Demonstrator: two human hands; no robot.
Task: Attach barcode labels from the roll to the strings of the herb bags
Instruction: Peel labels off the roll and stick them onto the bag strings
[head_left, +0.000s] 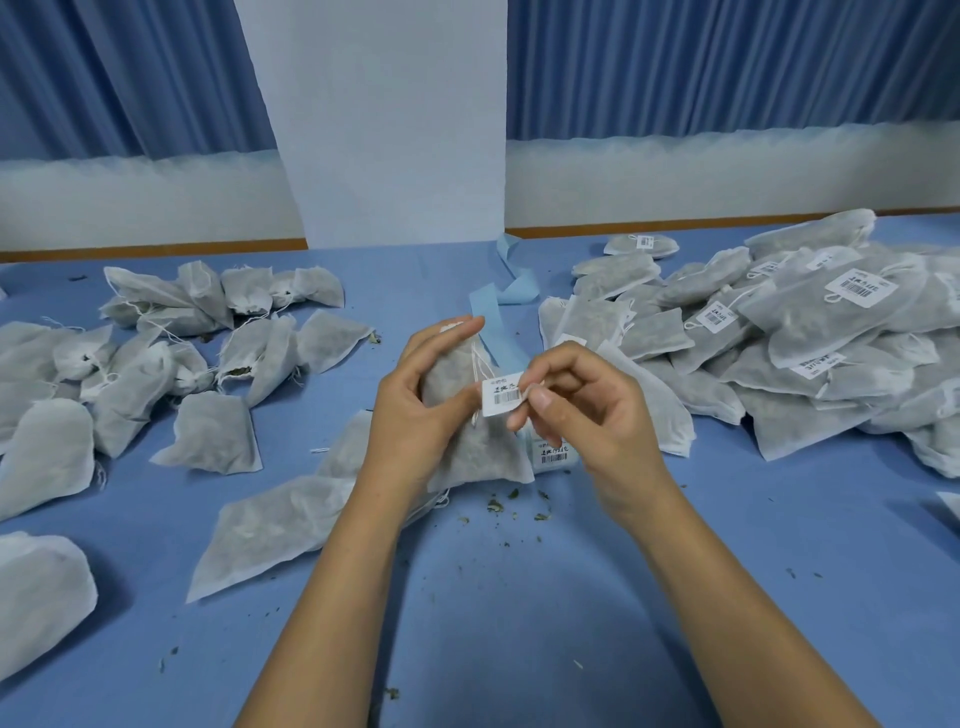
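My left hand (415, 395) holds a white mesh herb bag (480, 457) upright above the blue table, fingers wrapped round its upper part. The bag's thin white string (480, 364) hangs at its right side. My right hand (582, 410) pinches a white barcode label (503, 396) between thumb and forefinger, right against the string and the bag. Behind the hands a blue backing strip (498, 332) from the label roll trails toward the wall. Another label (556, 453) lies on the table just under my right hand; the roll itself is hidden.
Unlabelled herb bags (208, 353) lie scattered on the left. A heap of labelled bags (810, 332) fills the right side. Two flat bags (275, 525) lie by my left forearm. Herb crumbs (504, 506) dot the blue tablecloth (493, 623). A white pillar and blue curtains stand behind.
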